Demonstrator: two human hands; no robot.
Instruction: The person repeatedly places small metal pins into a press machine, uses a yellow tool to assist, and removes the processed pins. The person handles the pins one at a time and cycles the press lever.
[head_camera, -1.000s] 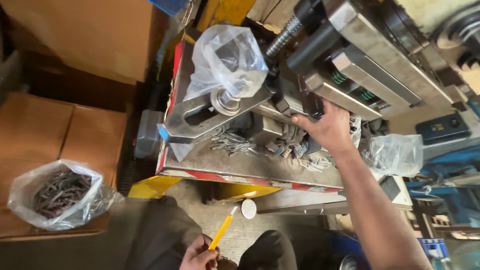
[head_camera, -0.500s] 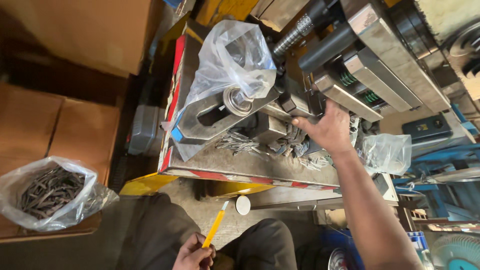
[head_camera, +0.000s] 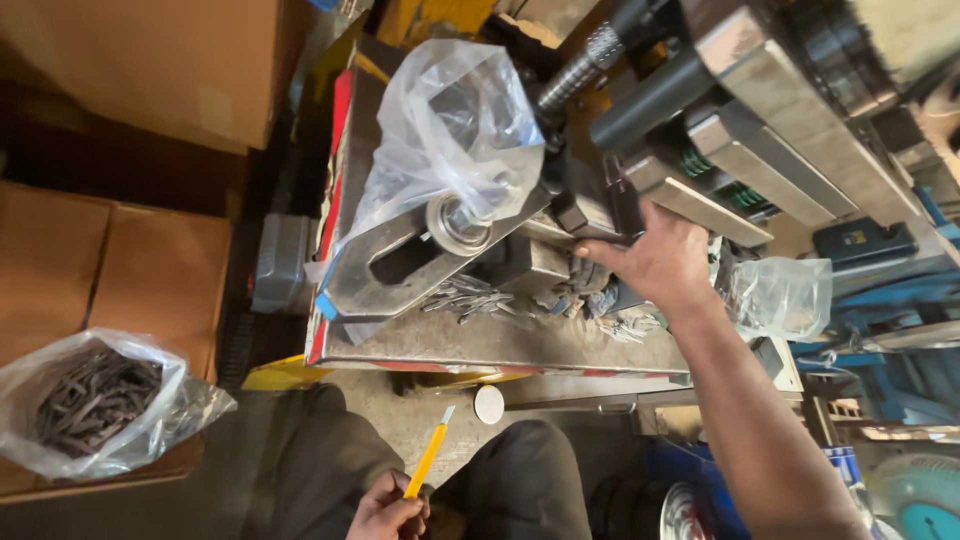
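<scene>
Head view: left hand (head_camera: 390, 510) pinches a slim yellow utility knife (head_camera: 430, 458), long axis slanting up-right, blade tip toward the steel machine table (head_camera: 480, 340). Right hand (head_camera: 655, 260) grasps a dark metal block (head_camera: 600, 210) on that table, beside a clear plastic bag (head_camera: 450, 140).

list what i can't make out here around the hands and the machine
- Head view: the right hand rests on a dark machine part; its fingertips hide what they touch.
- The left hand is cut off by the bottom edge; its grip on the yellow tool is partly unseen.
- The clear plastic bag veils the machine behind it.
- Small metal pieces on the table are too small to identify.
</scene>
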